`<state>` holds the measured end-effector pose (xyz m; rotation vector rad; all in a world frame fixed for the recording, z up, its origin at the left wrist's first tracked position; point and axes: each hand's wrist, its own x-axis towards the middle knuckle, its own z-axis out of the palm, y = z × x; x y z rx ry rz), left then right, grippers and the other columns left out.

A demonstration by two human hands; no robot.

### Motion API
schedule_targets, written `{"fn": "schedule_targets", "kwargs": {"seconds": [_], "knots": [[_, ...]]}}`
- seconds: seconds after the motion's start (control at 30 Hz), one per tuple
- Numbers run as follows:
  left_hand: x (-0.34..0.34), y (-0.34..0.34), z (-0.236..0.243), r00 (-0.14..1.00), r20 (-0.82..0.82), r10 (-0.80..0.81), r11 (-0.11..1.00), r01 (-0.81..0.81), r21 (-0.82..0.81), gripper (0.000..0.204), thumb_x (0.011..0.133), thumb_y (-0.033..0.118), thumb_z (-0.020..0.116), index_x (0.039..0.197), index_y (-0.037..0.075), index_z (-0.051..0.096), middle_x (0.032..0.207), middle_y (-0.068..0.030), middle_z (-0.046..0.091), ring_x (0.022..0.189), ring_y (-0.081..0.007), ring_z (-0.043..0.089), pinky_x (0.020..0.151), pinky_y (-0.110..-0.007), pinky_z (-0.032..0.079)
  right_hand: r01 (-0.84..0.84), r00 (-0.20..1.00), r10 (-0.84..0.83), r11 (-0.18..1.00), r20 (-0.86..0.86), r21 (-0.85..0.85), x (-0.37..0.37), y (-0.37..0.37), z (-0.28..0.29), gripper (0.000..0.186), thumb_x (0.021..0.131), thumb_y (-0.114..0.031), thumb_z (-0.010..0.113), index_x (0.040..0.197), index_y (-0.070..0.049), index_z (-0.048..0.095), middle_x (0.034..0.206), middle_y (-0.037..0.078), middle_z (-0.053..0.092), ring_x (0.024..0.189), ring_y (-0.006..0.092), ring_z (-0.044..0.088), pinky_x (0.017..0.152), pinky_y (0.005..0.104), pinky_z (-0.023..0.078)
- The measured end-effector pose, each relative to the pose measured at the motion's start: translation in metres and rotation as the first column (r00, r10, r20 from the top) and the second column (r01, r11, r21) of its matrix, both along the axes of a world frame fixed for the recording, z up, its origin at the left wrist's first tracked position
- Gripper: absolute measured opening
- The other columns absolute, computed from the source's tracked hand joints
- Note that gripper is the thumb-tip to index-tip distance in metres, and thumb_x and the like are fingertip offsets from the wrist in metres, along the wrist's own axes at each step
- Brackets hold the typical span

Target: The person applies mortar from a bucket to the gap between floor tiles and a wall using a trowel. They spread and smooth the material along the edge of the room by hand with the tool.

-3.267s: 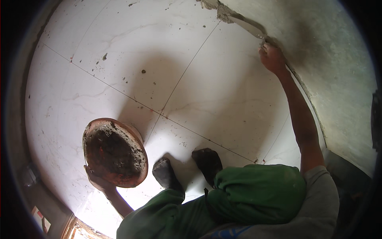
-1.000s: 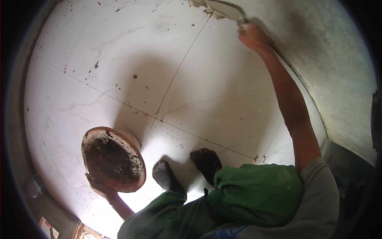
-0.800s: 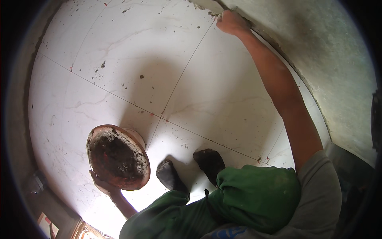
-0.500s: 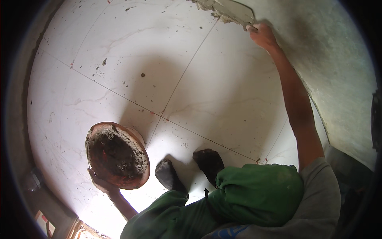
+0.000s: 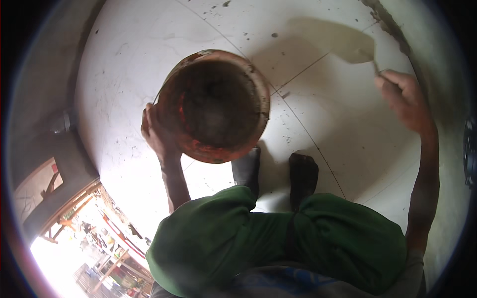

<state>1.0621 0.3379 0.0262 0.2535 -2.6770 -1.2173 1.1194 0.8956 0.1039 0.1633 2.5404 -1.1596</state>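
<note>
My left hand (image 5: 158, 130) grips the left side of a round reddish bucket (image 5: 198, 149), whose mouth faces up toward me. Dark mortar (image 5: 221, 107) coats the inside, and a crust of it lines the rim. The bucket is held in front of my left foot. In my right hand (image 5: 408, 102) is the handle of a trowel (image 5: 343, 42). Its broad flat blade points left, over the floor, a little blurred and apart from the wall. My right fingers are closed round the handle.
White floor tiles (image 5: 318, 114) with thin joints and mortar specks spread under me. A wall (image 5: 447, 74) with a rough mortar strip (image 5: 390, 25) at its foot runs along the right. My dark-covered feet (image 5: 303, 174) stand close by. A bright doorway (image 5: 99, 238) opens at lower left.
My right hand has drawn the trowel back from the foot of the wall. The bucket has come up nearer to me in my left hand. The view has turned.
</note>
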Motion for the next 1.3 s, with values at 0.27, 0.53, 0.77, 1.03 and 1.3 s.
{"fn": "schedule_targets", "kwargs": {"seconds": [0.27, 0.53, 0.77, 1.03, 1.3], "knots": [[0.013, 0.088, 0.043, 0.993, -0.045, 0.114, 0.976, -0.103, 0.191, 0.047, 0.112, 0.04, 0.055, 0.087, 0.001, 0.06, 0.076, -0.0018, 0.056, 0.073, -0.0125, 0.048, 0.068, -0.033, 0.044, -0.238, 0.745, 0.483, 0.837, -0.459, 0.493, -0.004, -0.157, -0.018, 0.025, 0.102, -0.016, 0.06, 0.083, -0.001, 0.065, 0.077, 0.018, 0.065, 0.076, 0.0376, 0.064, 0.078, 0.0471, 0.053], [0.015, 0.116, 0.048, 0.985, -0.159, 0.068, 0.993, -0.051, 0.11, 0.05, 0.113, 0.041, 0.054, 0.082, 0.001, 0.052, 0.072, -0.002, 0.048, 0.07, -0.0131, 0.043, 0.065, -0.033, 0.04, -0.361, 0.909, 0.335, 0.93, 0.247, 0.07, -0.016, -0.19, -0.042, 0.04, 0.108, -0.022, 0.056, 0.08, 0.006, 0.061, 0.07, 0.024, 0.061, 0.072, 0.0405, 0.066, 0.077, 0.0518, 0.053], [0.016, 0.096, 0.06, 0.992, -0.105, 0.069, 0.994, -0.06, 0.087, 0.051, 0.113, 0.04, 0.051, 0.081, 0.0, 0.052, 0.073, -0.0027, 0.049, 0.072, -0.0129, 0.045, 0.068, -0.033, 0.042, -0.007, 0.853, 0.209, 0.921, 0.478, -0.39, 0.011, -0.183, -0.038, 0.04, 0.107, -0.028, 0.051, 0.079, 0.0, 0.058, 0.063, 0.005, 0.054, 0.053, 0.0144, 0.057, 0.053, 0.0359, 0.049], [0.002, 0.041, 0.018, 0.999, -0.022, 0.032, 0.991, -0.029, 0.134, 0.038, 0.11, 0.034, 0.054, 0.107, -0.002, 0.065, 0.097, -0.0087, 0.067, 0.087, -0.0194, 0.06, 0.08, -0.037, 0.052, 0.147, 0.908, 0.059, 0.883, 0.416, -0.445, 0.046, -0.113, -0.015, 0.043, 0.109, -0.036, 0.054, 0.085, -0.001, 0.063, 0.065, 0.002, 0.056, 0.053, 0.0123, 0.055, 0.052, 0.0324, 0.047], [0.013, 0.022, 0.021, 0.939, 0.214, 0.271, 0.928, -0.313, 0.201, 0.055, 0.106, 0.047, 0.053, 0.129, -0.002, 0.065, 0.122, -0.0169, 0.065, 0.111, -0.03, 0.063, 0.095, -0.048, 0.053, 0.154, 0.857, 0.121, 0.867, 0.5, -0.474, 0.08, 0.031, 0.014, 0.041, 0.104, -0.036, 0.066, 0.089, 0.002, 0.07, 0.065, 0.007, 0.065, 0.05, 0.014, 0.063, 0.043, 0.0291, 0.047]]}}
